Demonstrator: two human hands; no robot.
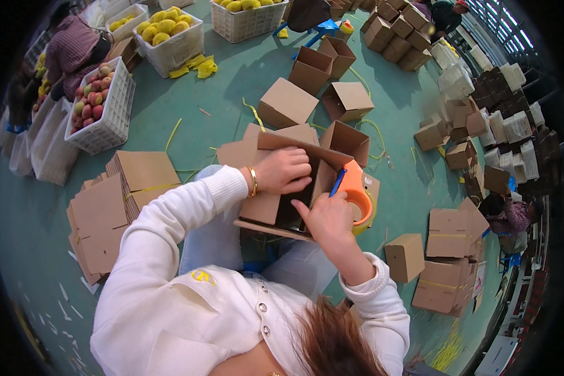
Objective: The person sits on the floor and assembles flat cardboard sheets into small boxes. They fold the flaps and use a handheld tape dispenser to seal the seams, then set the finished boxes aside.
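Observation:
Over my lap stands a partly folded cardboard box (261, 209), its flaps raised and its dark inside showing. My left hand (284, 170) is closed with curled fingers on the box's left side. At the box's right side my right hand (329, 216) grips an orange tape dispenser (356, 188) with a blue part at its front. The right thumb points toward the box's inside, and the other fingers are partly hidden behind the dispenser. Whether the tape touches the cardboard I cannot tell.
Flattened cardboard (100, 216) is stacked at the left, with more bundles (448, 285) at the right. Several open boxes (288, 102) stand ahead. White crates hold red fruit (93, 100) and yellow-wrapped fruit (163, 28). Yellow straps lie on the green floor. Other people (75, 47) work nearby.

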